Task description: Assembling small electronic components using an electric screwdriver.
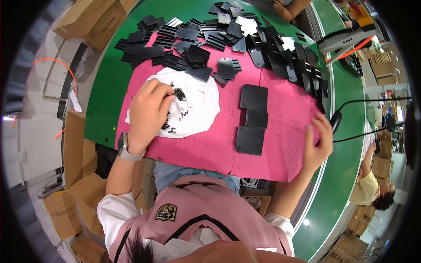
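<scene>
My left hand (149, 111) rests on a white sheet (197, 109) strewn with small black screws (177, 94), its fingertips pinched among them. My right hand (319, 144) hovers with fingers apart over the right edge of the pink mat (210, 149), next to a black tool with a cable (335, 120). Between the hands three flat black plates (252, 118) lie in a row on the mat. A large heap of black finned plates (228, 39) covers the far part of the mat.
The mat lies on a green conveyor belt (109, 79). Cardboard boxes (87, 19) stand at the left and below. Another person (372, 188) sits at the lower right, and someone's arm (289, 8) shows at the top. An orange-and-grey device (346, 41) sits at the upper right.
</scene>
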The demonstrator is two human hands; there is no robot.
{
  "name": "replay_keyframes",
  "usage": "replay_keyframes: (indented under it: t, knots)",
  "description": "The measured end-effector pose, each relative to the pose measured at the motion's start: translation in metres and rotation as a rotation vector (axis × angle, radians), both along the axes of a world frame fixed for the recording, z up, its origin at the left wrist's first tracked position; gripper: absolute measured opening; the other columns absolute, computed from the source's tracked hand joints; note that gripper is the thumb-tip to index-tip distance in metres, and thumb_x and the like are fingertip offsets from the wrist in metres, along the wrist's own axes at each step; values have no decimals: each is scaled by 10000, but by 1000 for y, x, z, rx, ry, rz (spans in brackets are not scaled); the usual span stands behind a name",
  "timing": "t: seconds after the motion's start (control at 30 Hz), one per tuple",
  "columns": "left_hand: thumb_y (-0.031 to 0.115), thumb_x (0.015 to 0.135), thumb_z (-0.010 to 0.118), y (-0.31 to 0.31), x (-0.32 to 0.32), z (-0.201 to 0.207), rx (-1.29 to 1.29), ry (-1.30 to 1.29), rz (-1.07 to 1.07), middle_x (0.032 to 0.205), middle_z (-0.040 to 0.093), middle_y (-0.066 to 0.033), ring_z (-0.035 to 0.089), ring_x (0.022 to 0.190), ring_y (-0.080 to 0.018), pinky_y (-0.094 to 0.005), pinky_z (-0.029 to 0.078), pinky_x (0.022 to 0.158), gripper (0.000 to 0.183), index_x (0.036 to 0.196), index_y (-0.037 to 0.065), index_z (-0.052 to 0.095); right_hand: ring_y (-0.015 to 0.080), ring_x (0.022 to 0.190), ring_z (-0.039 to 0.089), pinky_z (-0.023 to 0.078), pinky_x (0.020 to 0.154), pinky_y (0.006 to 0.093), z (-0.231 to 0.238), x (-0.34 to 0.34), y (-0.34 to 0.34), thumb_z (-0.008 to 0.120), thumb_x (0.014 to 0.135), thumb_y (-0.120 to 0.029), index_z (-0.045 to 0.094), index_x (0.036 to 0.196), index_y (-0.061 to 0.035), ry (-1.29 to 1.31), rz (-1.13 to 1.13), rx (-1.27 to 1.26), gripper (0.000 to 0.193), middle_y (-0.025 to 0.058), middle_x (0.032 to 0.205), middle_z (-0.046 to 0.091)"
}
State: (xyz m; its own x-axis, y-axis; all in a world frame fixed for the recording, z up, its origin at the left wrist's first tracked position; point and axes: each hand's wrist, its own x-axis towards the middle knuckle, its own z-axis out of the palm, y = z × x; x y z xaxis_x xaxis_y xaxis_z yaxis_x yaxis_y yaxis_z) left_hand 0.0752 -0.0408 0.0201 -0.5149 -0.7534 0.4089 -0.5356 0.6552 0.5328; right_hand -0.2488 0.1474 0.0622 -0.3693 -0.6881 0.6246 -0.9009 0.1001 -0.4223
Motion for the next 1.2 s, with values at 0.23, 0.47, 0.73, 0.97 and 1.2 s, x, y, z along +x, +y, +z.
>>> replay_keyframes:
  t: [0.23,0.47,0.73,0.97,1.2]
  knots:
    - [0,790,636,-5,0,14,-3,64,7,799,607,-116,605,694,-273,-325,459,607,82,870,-16,634,374,921,627,507,746,461,-22,-72,34,559,816,-596,554,1214,-81,258,-911,528,651,158,1120,610]
    - [-9,791,633,-5,-22,20,16,80,-85,776,615,-93,600,629,-185,-278,455,574,86,877,-19,638,337,799,659,511,710,412,-38,-113,25,669,767,-476,596,1089,-7,-99,-733,561,574,172,885,666]
    - [21,833,646,29,-80,16,997,415,-486,758,603,-22,547,667,-69,-219,440,584,56,868,-21,657,172,608,553,464,604,298,25,-27,-5,655,849,-302,407,1316,42,-1148,617,-67,631,114,819,586]
    - [-2,792,677,43,-102,14,717,415,-679,790,635,-43,567,665,-83,-209,443,574,81,873,-8,680,132,585,486,410,699,340,48,17,-51,575,888,-468,311,1378,-26,-1222,1341,-435,711,22,751,494]
    - [-24,763,679,38,-100,12,597,346,-673,765,652,-72,593,639,-117,-229,466,581,95,855,-9,692,118,513,493,423,626,316,36,23,-51,604,863,-485,441,1184,-118,-1130,1343,-420,514,-15,656,509]
